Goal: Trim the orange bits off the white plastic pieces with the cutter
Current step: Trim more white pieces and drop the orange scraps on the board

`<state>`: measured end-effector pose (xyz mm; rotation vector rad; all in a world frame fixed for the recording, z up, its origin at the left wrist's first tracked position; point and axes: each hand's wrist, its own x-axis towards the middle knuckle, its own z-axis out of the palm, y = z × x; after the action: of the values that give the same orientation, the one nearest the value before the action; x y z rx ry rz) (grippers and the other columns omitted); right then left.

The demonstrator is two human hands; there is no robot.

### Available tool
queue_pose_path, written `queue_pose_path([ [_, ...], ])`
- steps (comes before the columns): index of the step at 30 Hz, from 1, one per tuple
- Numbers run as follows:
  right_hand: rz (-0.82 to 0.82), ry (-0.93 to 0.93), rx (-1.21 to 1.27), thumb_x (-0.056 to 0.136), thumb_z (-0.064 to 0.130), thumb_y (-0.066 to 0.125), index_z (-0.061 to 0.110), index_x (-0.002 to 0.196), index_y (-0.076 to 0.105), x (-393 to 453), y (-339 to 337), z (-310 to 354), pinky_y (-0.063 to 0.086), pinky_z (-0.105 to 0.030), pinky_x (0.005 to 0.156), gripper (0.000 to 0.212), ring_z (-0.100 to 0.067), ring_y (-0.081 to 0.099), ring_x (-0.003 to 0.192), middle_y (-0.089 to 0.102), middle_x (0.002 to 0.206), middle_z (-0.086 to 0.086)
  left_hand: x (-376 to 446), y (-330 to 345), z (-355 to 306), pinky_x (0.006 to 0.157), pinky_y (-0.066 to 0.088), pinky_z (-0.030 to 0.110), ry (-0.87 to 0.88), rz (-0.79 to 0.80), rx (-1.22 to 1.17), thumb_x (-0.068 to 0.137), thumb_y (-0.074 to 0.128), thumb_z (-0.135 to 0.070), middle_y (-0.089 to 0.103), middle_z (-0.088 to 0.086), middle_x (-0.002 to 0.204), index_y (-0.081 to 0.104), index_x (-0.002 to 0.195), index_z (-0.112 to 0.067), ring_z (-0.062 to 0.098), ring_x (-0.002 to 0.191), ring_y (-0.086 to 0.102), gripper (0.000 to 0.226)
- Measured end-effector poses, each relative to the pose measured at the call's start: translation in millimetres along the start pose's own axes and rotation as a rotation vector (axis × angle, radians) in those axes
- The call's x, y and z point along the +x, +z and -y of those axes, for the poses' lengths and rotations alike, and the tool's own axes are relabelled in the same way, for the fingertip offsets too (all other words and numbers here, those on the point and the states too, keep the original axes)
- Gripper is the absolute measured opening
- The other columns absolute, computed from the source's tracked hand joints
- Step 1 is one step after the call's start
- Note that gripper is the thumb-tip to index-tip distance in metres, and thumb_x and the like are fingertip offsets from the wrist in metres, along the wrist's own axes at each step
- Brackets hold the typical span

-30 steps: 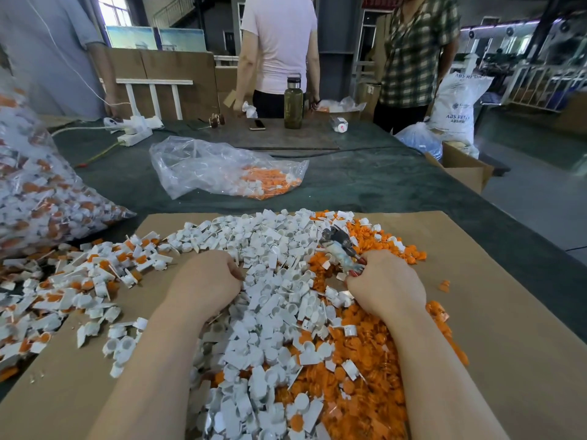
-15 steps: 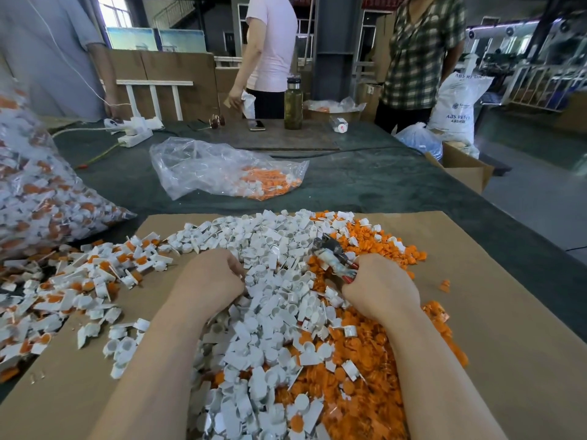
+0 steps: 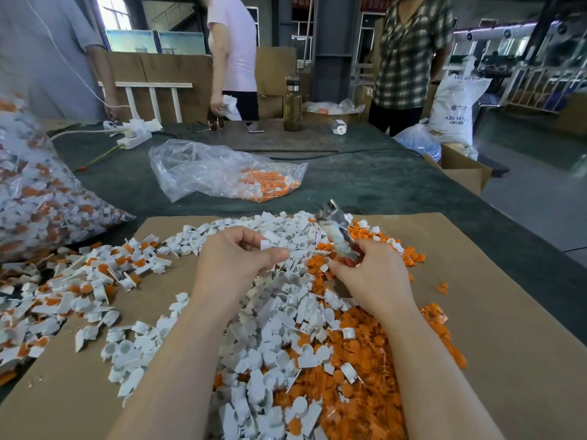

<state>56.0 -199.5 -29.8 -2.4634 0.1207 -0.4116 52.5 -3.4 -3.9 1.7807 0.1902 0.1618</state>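
Head view. Both hands raised just above the heap on the cardboard sheet (image 3: 476, 281), which lies on the green-covered worktop (image 3: 365, 185).

Left hand (image 3: 236, 260): fingers curled, thumb and forefinger pinching one white plastic piece (image 3: 266, 244). Whether that piece carries any orange cannot be told; too small and partly hidden by the fingers.

Right hand (image 3: 370, 271): fingers curled round the red-handled end of the cutter (image 3: 336, 231). Metal head of the cutter points up and away from the person, tilted left; blurred, so the blade position cannot be told. Cutter and pinched piece are near each other but apart.

Heap between and under the forearms: white trimmed pieces (image 3: 270, 328) mostly at centre, loose orange bits (image 3: 359, 360) massed at right, the two piles overlapping. At left on the cardboard, a looser scatter of untrimmed pieces (image 3: 79, 281), white with orange attached.

Far left: large clear bag of pieces (image 3: 38, 201), full. Beyond the cardboard: a smaller clear bag (image 3: 222, 173), mostly slack, orange and white parts in its right corner.

Far edge of worktop: bottle (image 3: 292, 106), power strip (image 3: 133, 139), three people standing.
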Motion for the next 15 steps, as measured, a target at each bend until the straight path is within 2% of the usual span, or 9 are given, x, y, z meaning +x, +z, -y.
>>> queue_pose_path([
  [4,-0.032,-0.044,0.359,0.085,0.032,0.072,0.029,0.081,0.061,-2,-1,11,0.045,-0.019,0.052,0.012,-0.003,0.059,0.063,0.061,0.070,0.013,-5,8,-7,0.053,0.056,0.019,-0.080,0.032,-0.254,0.065,0.090,-0.013,0.071,0.000,0.060,0.068,0.074,-0.010,0.013,0.055,0.070,0.024],
  [7,-0.024,-0.106,0.536,0.087,0.025,0.071,0.029,0.082,0.062,-7,0,22,0.043,-0.011,0.051,0.011,0.005,0.055,0.058,0.061,0.063,0.017,-7,13,-11,0.059,0.060,0.024,-0.135,0.057,-0.345,0.067,0.088,-0.011,0.075,0.008,0.069,0.071,0.074,-0.010,0.017,0.062,0.073,0.018],
  [9,-0.022,-0.150,0.593,0.088,0.022,0.070,0.028,0.086,0.063,-10,2,27,0.042,-0.009,0.053,0.009,0.007,0.056,0.059,0.060,0.064,0.028,-9,17,-11,0.063,0.060,0.027,-0.146,0.089,-0.363,0.070,0.086,-0.009,0.076,0.010,0.073,0.072,0.081,-0.008,0.019,0.066,0.075,0.017],
  [11,-0.041,-0.182,0.610,0.089,0.021,0.070,0.023,0.089,0.064,-11,4,30,0.041,-0.007,0.050,0.006,0.009,0.055,0.057,0.058,0.061,0.031,-12,21,-11,0.061,0.060,0.024,-0.142,0.108,-0.372,0.074,0.083,-0.006,0.076,0.011,0.074,0.072,0.086,-0.005,0.018,0.067,0.075,0.016],
  [15,-0.127,-0.191,0.526,0.088,0.029,0.070,0.021,0.092,0.064,-13,6,30,0.041,-0.011,0.052,0.011,0.005,0.057,0.063,0.059,0.063,0.018,-16,26,-14,0.062,0.060,0.023,-0.101,0.102,-0.391,0.077,0.079,-0.001,0.074,0.012,0.068,0.071,0.082,-0.004,0.017,0.063,0.073,0.010],
])
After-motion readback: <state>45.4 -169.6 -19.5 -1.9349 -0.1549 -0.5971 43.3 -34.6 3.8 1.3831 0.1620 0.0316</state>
